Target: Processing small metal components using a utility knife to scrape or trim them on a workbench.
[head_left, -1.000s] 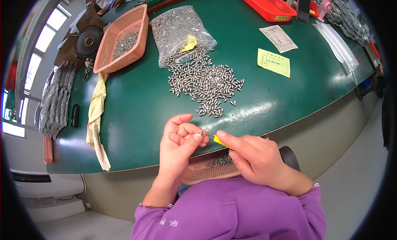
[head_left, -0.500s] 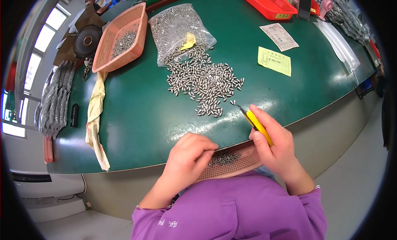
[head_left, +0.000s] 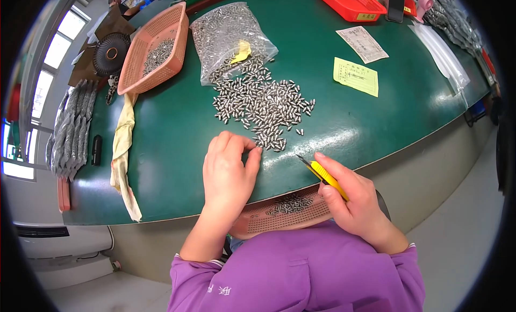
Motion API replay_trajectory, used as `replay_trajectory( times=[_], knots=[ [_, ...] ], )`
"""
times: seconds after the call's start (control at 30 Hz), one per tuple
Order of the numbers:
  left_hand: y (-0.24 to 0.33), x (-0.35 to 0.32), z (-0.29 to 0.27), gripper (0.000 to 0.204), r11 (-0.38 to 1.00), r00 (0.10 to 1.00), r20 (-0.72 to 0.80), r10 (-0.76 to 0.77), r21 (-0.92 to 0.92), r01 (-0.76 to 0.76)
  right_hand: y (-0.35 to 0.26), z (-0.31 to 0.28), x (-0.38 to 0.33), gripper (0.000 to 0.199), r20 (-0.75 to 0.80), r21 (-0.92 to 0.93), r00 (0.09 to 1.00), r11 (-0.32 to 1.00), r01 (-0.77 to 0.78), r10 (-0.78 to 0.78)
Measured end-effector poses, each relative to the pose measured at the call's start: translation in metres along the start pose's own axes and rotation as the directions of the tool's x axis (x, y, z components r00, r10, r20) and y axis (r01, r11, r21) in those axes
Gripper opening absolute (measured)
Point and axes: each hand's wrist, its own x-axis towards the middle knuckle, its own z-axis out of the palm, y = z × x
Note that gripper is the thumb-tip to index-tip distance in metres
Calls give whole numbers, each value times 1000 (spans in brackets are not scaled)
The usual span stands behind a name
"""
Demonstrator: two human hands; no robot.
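A: The fingers (head_left: 252,153) of the left hand (head_left: 228,175) curl down, tips pinching at the near fringe of the metal pins (head_left: 263,102) heaped mid-tabletop (head_left: 172,150).

B: And the right hand (head_left: 352,201)?

A: Closed around a yellow knife (head_left: 325,177) at the near edge, blade out.

B: The pins look small, hard and slick, likely to roll; best pinched across the middle.

The left hand (head_left: 228,172) lies palm down, fingers curled toward twelve o'clock. The right hand (head_left: 352,196) is closed in a grip, index finger pointing toward ten o'clock.
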Motion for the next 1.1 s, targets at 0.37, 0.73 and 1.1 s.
replay_trajectory(
  times=[0.37,0.73,1.1],
  knots=[
    [7,-17,-8,13,995,993,98,72,-73,-65,0,7,-5,52,96,-57,995,998,7,-2],
    [8,-23,-10,17,966,970,137,201,-195,-173,-18,14,-7,57,179,-372,983,928,29,41],
    [8,-28,-9,21,972,985,122,121,-216,-93,-16,16,-8,60,185,-339,980,941,-6,73]
  ],
)
